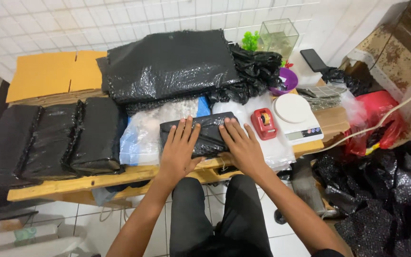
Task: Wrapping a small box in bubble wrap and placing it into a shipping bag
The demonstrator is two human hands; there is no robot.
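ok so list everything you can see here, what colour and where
wrapped parcel: 1, black, table front centre, under both hands
bubble wrap sheets: a stack, black, table back centre
flat wrapped packs: 3, black, table left
cardboard: folded, orange-brown, back left
clear plastic bags: several, clear and blue, beside the parcel
tape dispenser: 1, red, right of the parcel
scale: 1, white, table right
bowl: 1, purple, behind the scale
glass tank: 1, clear, back right
phone: 1, black, back right
red bag: 1, far right
table: 1, wooden
left hand: flat on the parcel
right hand: flat on the parcel
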